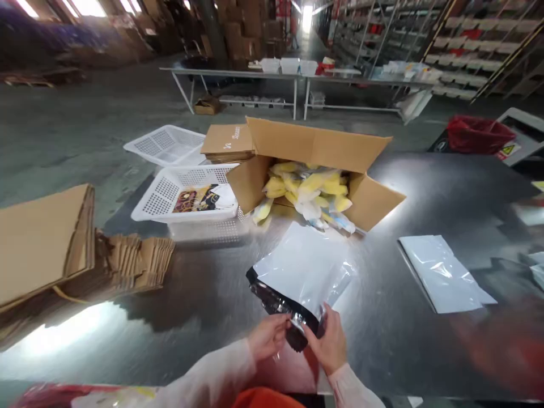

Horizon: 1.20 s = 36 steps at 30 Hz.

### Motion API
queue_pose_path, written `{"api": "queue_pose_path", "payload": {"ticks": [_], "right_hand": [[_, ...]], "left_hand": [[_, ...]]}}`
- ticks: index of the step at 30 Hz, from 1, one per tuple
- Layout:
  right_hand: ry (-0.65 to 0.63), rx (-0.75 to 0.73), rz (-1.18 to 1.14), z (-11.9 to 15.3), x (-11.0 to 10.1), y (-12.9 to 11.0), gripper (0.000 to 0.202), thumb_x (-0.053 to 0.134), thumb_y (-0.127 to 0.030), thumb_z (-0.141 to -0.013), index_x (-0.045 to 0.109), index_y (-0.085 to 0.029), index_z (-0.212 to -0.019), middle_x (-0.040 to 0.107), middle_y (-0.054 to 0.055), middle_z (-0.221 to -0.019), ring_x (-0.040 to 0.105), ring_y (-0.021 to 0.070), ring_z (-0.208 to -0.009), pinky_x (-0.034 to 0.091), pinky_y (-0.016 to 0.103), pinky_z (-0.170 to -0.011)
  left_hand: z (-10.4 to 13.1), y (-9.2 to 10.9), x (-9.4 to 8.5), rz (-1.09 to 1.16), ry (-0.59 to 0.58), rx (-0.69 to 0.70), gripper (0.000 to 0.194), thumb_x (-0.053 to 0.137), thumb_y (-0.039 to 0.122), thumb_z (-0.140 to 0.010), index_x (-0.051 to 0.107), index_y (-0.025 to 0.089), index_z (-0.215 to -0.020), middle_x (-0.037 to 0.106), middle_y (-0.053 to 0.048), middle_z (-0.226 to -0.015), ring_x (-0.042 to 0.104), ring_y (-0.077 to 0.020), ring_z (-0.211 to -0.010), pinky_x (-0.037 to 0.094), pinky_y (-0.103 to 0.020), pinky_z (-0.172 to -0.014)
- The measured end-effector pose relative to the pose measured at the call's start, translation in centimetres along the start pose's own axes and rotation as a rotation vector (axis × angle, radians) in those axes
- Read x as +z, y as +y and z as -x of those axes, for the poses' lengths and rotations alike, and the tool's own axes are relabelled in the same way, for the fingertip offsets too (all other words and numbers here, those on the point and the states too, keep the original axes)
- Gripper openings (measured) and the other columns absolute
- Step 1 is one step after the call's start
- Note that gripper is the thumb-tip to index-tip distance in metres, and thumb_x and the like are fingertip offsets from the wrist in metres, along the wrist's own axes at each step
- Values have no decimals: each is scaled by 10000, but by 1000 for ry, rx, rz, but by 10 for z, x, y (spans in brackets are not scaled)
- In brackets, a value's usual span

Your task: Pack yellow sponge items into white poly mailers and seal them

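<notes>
A white plastic mailing bag (304, 266) lies on the metal table in front of me, its black-lined mouth turned toward me. My left hand (268, 335) pinches the near edge of the mouth with thumb and fingers. On the other side of the opening, my right hand (330, 341) grips the bag, thumb at the black lining and fingers behind. A small shiny patch shows between the two hands; I cannot make out what it is. Just beyond the bag stands an open cardboard box (318, 141) full of yellow items in clear plastic wrap (312, 190).
Left of the box are a white basket (159, 198) with patterned items and flat cardboard (229, 139). Stacked folded cartons (42, 243) occupy the table's left side. White mailing bags (442, 272) lie to the right. A red-lined bin (480, 135) stands beyond the table.
</notes>
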State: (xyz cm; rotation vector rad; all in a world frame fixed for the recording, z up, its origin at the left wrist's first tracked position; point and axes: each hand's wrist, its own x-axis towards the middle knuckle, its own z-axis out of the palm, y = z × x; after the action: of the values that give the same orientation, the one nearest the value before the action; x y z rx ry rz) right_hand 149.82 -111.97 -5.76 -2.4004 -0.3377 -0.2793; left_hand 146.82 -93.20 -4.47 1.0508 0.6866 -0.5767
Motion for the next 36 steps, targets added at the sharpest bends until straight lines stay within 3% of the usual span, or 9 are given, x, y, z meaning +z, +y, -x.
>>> {"api": "queue_pose_path", "payload": {"ticks": [3,5,8,12,20,25,28,32,36], "right_hand": [[-33,385,-178,32,5,3,552,662,-580,-708,619,-141,-1040,653,46,-744,574,152,-514,487,278,-493],[-108,504,-316,43,10,5,475,619,-603,-725,669,-150,-862,661,43,-650,572,155,-474,480,275,-478],[-166,533,-428,43,10,4,488,588,-633,-726,701,-158,-736,692,73,-646,632,204,-557,508,302,-541],[-154,380,-388,30,-3,-2,436,569,-599,-773,712,-194,-701,708,66,-702,653,208,-650,527,313,-636],[-160,94,-305,10,-12,-17,344,528,-449,-855,660,-217,-638,661,22,-663,618,155,-629,492,264,-608],[-257,74,-148,5,-18,-3,245,607,-441,-774,619,-213,-685,588,-7,-635,545,140,-561,431,247,-519],[-40,23,135,-19,-21,14,223,615,-384,-760,628,-204,-892,610,49,-821,567,197,-741,457,306,-643],[-18,-371,273,-62,-12,33,131,507,-224,-845,637,-223,-867,625,69,-950,533,217,-932,413,341,-763],[-69,-577,308,-75,-2,44,160,480,-209,-881,635,-222,-841,642,51,-994,531,203,-1000,390,343,-818]], "left_hand": [[27,1,-10,-399,164,251,226,684,386,-735,703,176,-816,654,-46,-754,587,-164,-690,458,-278,-655],[30,12,-2,-675,132,482,160,633,324,-766,737,207,-801,691,-63,-808,606,-196,-784,458,-304,-743],[14,25,22,-948,-84,717,194,570,265,-812,760,231,-796,724,-62,-845,619,-215,-841,433,-329,-826],[-12,26,41,-1153,-251,783,141,649,277,-779,771,224,-829,744,-52,-846,633,-216,-818,418,-314,-833],[-17,32,28,-968,-258,698,201,572,238,-796,761,201,-740,723,-15,-752,625,-154,-733,434,-237,-756],[-21,28,22,-797,-34,613,175,555,252,-794,695,146,-790,659,-60,-796,574,-162,-748,441,-253,-706],[-16,25,25,-789,-83,728,181,519,282,-829,639,164,-764,615,-67,-823,552,-172,-816,434,-283,-782],[6,30,22,-709,-197,934,293,458,405,-888,565,180,-734,599,-99,-928,524,-202,-940,397,-337,-891],[30,42,-18,-306,59,736,384,470,564,-860,512,193,-770,601,-99,-1047,526,-198,-927,412,-335,-856]]}}
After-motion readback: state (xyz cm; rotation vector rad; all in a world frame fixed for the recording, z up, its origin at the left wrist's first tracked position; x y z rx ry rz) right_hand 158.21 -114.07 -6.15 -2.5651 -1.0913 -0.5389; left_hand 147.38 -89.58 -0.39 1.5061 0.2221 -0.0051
